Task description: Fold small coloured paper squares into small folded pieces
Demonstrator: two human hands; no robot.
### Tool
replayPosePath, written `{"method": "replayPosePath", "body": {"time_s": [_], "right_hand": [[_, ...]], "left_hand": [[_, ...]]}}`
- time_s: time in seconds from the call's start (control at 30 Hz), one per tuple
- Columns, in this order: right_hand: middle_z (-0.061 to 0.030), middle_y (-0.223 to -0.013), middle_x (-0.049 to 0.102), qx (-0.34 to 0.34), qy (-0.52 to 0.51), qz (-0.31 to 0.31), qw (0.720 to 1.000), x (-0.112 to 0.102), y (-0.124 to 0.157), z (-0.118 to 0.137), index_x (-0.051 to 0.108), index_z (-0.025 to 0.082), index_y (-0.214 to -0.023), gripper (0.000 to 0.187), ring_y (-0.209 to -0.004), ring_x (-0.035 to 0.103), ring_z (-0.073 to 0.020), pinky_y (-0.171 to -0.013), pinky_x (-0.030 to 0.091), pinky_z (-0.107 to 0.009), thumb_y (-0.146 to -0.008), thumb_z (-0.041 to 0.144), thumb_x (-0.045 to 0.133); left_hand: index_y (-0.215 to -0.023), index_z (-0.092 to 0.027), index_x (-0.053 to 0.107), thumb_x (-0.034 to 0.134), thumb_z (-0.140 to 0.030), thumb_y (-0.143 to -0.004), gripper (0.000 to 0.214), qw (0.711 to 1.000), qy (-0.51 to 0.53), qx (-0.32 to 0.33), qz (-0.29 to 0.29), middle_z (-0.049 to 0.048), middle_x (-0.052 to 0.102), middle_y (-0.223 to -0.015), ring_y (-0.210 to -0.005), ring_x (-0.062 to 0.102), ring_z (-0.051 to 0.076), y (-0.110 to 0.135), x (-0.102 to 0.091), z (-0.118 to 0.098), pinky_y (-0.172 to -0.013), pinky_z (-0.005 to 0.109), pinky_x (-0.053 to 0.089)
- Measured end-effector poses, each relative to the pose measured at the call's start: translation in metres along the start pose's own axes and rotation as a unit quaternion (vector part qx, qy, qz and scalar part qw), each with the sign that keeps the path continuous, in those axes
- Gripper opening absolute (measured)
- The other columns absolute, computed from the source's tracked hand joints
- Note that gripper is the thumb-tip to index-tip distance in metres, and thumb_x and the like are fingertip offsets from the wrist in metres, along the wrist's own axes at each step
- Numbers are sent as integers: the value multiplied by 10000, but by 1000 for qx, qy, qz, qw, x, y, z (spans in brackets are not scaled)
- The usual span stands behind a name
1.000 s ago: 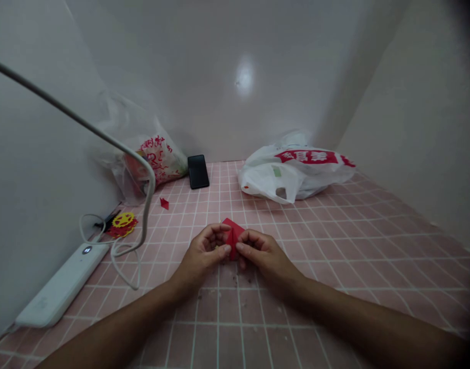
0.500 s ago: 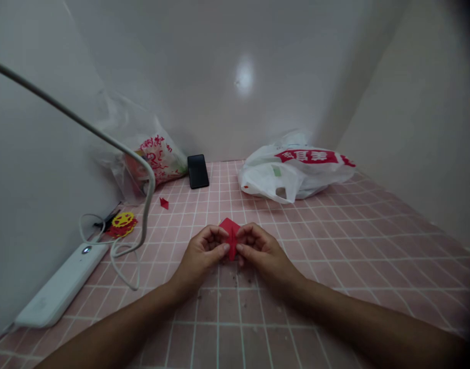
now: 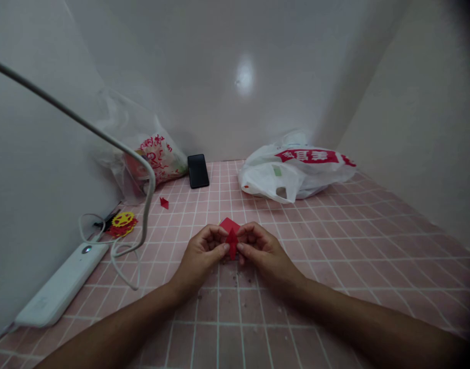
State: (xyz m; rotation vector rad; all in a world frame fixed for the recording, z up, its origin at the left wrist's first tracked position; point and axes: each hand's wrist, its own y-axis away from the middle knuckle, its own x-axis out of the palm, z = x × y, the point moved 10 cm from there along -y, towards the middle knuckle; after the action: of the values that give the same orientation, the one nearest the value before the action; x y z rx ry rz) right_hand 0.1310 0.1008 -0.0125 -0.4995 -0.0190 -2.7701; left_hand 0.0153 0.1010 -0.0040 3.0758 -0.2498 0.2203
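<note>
Steadying the small folded sheet of matte red paper [image 3: 232, 240] between two hands looks to me like the work at this moment. I place it nearer to the camera than the flat black rectangular phone [image 3: 198, 171] and a little to its right, above the pink surface with a white grid [image 3: 254, 346].

On my feed the bare left hand [image 3: 204, 251] is half curled, thumb and bent fingers closed to a narrow pinch on the paper's left side. The bare right hand [image 3: 261, 251] mirrors it on the right side. The far corner pokes up past the fingertips as a flat peak, and a narrow pointed flap runs down the middle between the thumbs. Which layers each hand grips I cannot tell.

To shape this fold well, I would keep both pinches level and light, so the flap stays on the centre line, then press from the middle outward; pulling harder on one side could skew the point or tear the thin tip. A sharp crease matters more than speed.

A tiny pointed piece of folded red paper [image 3: 164, 203] lies to the left of the phone and nearer the camera, well away from both wrists.
</note>
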Motion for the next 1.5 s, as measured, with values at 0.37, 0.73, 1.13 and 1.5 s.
{"method": "replayPosePath", "body": {"time_s": [0.37,0.73,1.13,1.5], "right_hand": [[38,-728,604,15,-4,-6,1000,-1,1,-1,536,217,-915,199,-571,545,-97,-552,425,-243,-778,227,681],[39,-642,600,24,16,-1,1000,-2,0,-7,575,198,-915,154,-549,543,-109,-565,398,-261,-800,256,660],[36,-575,605,43,16,6,999,-2,1,-12,570,198,-818,127,-521,526,-112,-564,374,-267,-824,303,642],[30,-535,588,71,5,18,997,1,2,-14,556,189,-719,226,-479,495,-104,-515,365,-251,-811,370,654]], "left_hand": [[-790,-160,615,752,-222,-684,184,1000,-2,-7,-1,-18,596,-728,-640,560,109,0,-1,3,-613,239,444],[-838,-165,593,771,-249,-680,252,1000,12,-18,4,-18,611,-730,-635,577,112,-1,0,4,-614,248,466],[-927,-168,598,761,-280,-731,278,1000,14,-26,0,10,641,-800,-676,595,128,1,-4,7,-652,269,476],[-923,-170,594,759,-284,-737,273,999,18,-26,-9,2,644,-791,-653,585,117,0,-5,9,-637,253,465]]}}
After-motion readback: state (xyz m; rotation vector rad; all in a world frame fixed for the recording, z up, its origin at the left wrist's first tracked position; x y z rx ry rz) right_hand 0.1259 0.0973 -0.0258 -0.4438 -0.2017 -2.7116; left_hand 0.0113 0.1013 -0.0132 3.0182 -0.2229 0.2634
